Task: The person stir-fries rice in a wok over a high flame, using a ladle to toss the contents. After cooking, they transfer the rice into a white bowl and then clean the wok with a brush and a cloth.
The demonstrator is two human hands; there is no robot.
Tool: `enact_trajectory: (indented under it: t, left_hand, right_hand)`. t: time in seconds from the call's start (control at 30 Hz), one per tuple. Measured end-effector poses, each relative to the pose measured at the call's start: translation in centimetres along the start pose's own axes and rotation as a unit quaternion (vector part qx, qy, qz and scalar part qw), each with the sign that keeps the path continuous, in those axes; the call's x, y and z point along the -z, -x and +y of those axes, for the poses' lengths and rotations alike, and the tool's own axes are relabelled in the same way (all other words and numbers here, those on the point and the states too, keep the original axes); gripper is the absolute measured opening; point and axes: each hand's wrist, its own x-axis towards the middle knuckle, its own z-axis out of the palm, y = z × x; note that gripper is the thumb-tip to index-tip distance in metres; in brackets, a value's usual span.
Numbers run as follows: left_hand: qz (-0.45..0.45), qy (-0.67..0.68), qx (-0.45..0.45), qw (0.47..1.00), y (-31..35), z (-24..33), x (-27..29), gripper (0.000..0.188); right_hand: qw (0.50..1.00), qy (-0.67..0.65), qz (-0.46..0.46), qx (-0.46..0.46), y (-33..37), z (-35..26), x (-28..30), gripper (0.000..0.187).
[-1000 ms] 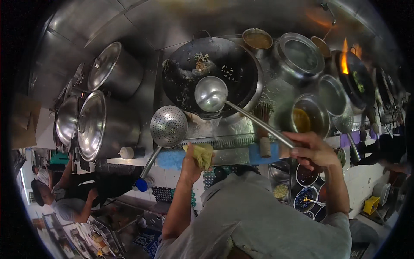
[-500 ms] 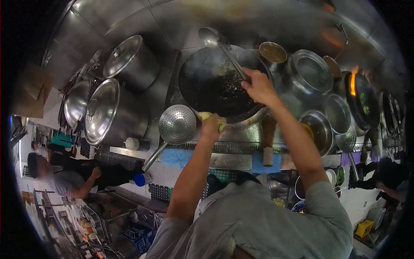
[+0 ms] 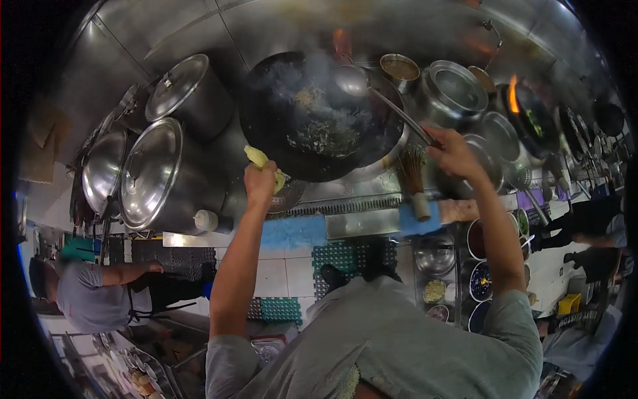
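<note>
My left hand (image 3: 260, 183) is closed round a folded yellow cloth (image 3: 255, 156) at the near left edge of a large black wok (image 3: 266, 133). Whether the cloth also grips the wok's rim or handle, I cannot tell. My right hand (image 3: 456, 155) holds the long handle of a metal ladle (image 3: 351, 80), its bowl over the far right part of the wok. Small pale bits of food (image 3: 325, 136) lie in the wok, and smoke or steam rises from it. Behind my left hand a perforated skimmer (image 3: 290, 195) is partly hidden.
Large lidded steel pots (image 3: 154, 169) stand on the left beside a squeeze bottle (image 3: 204, 220). A bamboo brush (image 3: 417, 186) lies at the stove's front edge. Flames rise at another wok (image 3: 539, 123) on the right. Another person (image 3: 100, 292) stands at the left.
The ladle's bowl has moved from beyond the wok's far rim to over the wok. My left hand and cloth have shifted left, and the wok has moved left and tilted. More smoke shows.
</note>
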Motion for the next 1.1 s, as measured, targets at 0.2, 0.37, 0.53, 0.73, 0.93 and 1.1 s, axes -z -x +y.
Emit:
enact_trajectory:
  t: [0.2, 0.37, 0.53, 0.73, 0.93, 1.1]
  left_hand:
    - [0.052, -0.132, -0.205, 0.968, 0.2, -0.7, 3.5, 0.03]
    - [0.016, -0.077, -0.29, 0.954, 3.4, -1.4, 3.8, 0.035]
    - [0.041, -0.14, -0.404, 0.903, 5.4, -5.3, 3.6, 0.045]
    - [0.02, -0.021, -0.279, 0.96, 4.2, -3.1, 1.0, 0.029]
    - [0.042, 0.116, 0.041, 0.992, 1.3, -4.5, -7.3, 0.025]
    - [-0.057, 0.164, 0.134, 0.976, 2.0, -1.3, -14.8, 0.024]
  right_hand:
    - [0.999, 0.037, 0.008, 0.007, 4.8, -1.0, -2.6, 0.059]
    - [0.996, 0.066, 0.055, 0.038, 10.0, 0.3, -3.7, 0.059]
    - [0.996, -0.024, 0.084, -0.024, 15.7, 0.8, -5.9, 0.06]
    - [0.993, -0.07, 0.084, 0.035, 11.2, 3.4, -8.2, 0.059]
    - [0.973, 0.033, 0.222, 0.059, 0.5, 6.6, -1.2, 0.056]
    - [0.876, 0.337, 0.346, -0.007, -7.9, 15.9, 9.6, 0.035]
